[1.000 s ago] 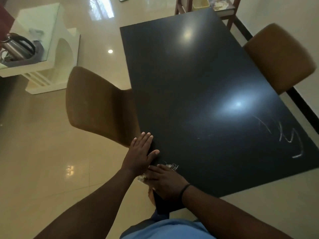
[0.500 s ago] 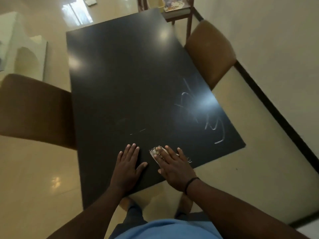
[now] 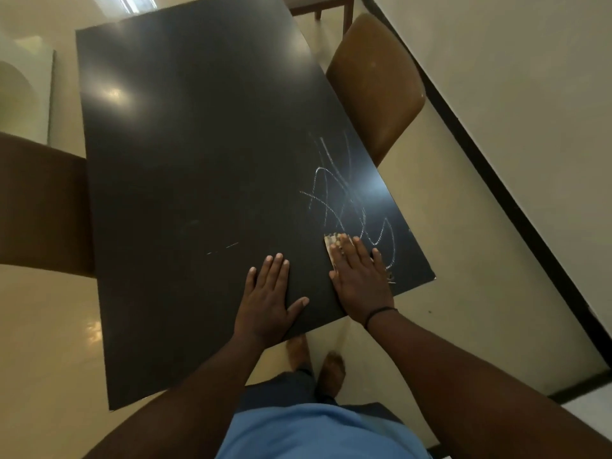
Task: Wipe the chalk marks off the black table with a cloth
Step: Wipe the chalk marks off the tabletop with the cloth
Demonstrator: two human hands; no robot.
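Observed from the head view, working left to right. A brown chair (image 3: 43,207) stands at the 9 o'clock edge of the black surface (image 3: 198,144), tucked close against it and clear of the work. A short faint dashed streak (image 3: 222,248) lies on the surface at about 11 o'clock from the left hand (image 3: 268,299); it is well apart from the main scribble and appears to be residue needing its own pass. The left hand lies flat near the 6 o'clock edge, fingers straight and together, thumb spread, grip holding nothing; judged purpose is bracing the body while the other arm reaches across. The right hand (image 3: 361,279) sits just beside it toward 3 o'clock, also flat, its straight fingers pressing the cloth (image 3: 332,244) down against the surface instead of pinching it. Only a pale corner of the cloth shows past the fingertips at 12 o'clock; the remainder is hidden under the palm. A flat palm spreads pressure evenly, which suits rubbing. The chalk marks (image 3: 344,197) run from the fingertips toward 12 and 1 o'clock, near the right-hand corner of the surface, and the cloth touches their lower end. Most of the marks remain legible, so the wiping is judged at an early stage. A second brown chair (image 3: 374,84) stands at 2 o'clock.
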